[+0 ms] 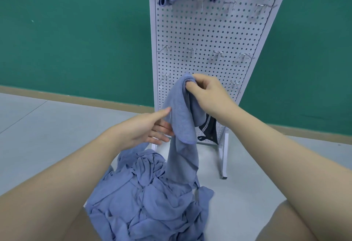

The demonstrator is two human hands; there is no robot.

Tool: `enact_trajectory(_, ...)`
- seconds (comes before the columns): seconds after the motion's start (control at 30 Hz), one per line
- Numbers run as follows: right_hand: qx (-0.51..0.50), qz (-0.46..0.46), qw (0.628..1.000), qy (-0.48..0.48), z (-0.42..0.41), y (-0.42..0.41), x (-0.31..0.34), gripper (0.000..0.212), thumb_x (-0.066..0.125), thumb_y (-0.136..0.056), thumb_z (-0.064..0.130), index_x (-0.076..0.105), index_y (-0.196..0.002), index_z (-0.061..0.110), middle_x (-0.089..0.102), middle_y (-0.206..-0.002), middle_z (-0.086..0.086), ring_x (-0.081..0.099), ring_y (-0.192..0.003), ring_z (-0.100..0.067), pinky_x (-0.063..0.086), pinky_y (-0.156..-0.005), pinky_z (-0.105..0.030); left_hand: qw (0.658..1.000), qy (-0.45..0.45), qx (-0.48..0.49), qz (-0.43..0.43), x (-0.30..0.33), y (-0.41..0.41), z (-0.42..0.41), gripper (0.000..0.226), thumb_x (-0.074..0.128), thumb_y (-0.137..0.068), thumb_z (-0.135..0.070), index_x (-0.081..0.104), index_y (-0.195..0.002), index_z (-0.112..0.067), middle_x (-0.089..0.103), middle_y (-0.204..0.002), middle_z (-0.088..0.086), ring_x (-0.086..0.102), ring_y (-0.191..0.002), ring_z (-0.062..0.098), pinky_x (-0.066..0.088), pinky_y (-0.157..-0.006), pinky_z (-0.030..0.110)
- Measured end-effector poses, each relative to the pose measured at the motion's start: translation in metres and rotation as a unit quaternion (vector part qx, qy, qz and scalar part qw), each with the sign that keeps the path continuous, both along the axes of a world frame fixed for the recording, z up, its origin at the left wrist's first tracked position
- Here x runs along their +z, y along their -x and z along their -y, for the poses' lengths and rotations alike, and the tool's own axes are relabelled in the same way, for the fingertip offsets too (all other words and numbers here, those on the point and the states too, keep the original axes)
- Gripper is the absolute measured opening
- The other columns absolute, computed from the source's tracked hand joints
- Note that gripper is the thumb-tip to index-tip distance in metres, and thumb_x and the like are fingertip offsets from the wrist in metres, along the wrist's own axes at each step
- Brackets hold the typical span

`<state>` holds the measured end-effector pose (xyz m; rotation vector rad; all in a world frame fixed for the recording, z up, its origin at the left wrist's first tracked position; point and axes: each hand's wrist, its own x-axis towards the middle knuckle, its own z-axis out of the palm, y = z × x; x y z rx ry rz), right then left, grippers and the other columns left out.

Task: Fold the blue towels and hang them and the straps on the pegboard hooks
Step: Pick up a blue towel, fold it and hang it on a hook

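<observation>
I have one blue towel [181,118] lifted off the heap of towels [150,193] on the floor, my right hand [207,95] pinching its top corner before the pegboard [209,36]; my left hand [152,126], fingers straight, touches its edge. Folding seems just begun; next I'd need a second corner, I judge

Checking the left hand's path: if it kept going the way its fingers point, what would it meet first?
The left hand points right, at the lifted blue towel that the right hand pinches. Its fingertips already look to be at the cloth, so that comes first.
</observation>
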<state>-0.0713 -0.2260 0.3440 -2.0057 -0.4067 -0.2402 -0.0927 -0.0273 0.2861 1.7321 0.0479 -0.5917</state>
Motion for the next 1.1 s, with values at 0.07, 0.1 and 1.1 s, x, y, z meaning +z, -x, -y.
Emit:
enact_trajectory(0.07, 0.004, 0.004, 1.0, -0.001, -0.001, 0.001, -0.003, 0.024, 0.051, -0.104, 0.012, 0.066, -0.096, -0.006, 0.057, -0.081, -0.003, 0.047, -0.075, -0.009, 0.037, -0.068, -0.027, 0.999, 0.008, -0.011, -0.038, -0.002, -0.001, -0.001, 0.073, 0.056, -0.082, -0.073, 0.068, -0.105, -0.006, 0.078, -0.102, 0.011, 0.072, -0.089, 0.025, 0.054, -0.087, 0.037)
enact_trajectory(0.1, 0.002, 0.005, 1.0, -0.002, 0.0, 0.001, -0.004, 0.024, 0.052, -0.104, 0.012, 0.066, -0.095, -0.005, 0.056, -0.08, -0.003, 0.047, -0.075, -0.009, 0.037, -0.067, -0.027, 0.998, 0.011, -0.016, -0.054, -0.003, 0.0, -0.001, 0.072, 0.059, -0.077, -0.073, 0.067, -0.103, -0.007, 0.078, -0.102, 0.011, 0.072, -0.09, 0.025, 0.054, -0.088, 0.037)
enact_trajectory(1.1, 0.123, -0.215, 0.966, 0.069, 0.029, 0.027, -0.019, 0.032, 0.08, -0.088, 0.041, 0.071, -0.116, 0.03, 0.075, -0.117, 0.012, 0.069, -0.11, -0.003, 0.051, -0.105, -0.03, 0.935, 0.314, 0.095, 0.132, 0.049, 0.033, 0.028, 0.035, 0.046, -0.06, -0.007, 0.074, -0.082, -0.006, 0.069, -0.088, 0.014, 0.065, -0.081, 0.028, 0.05, -0.085, 0.036)
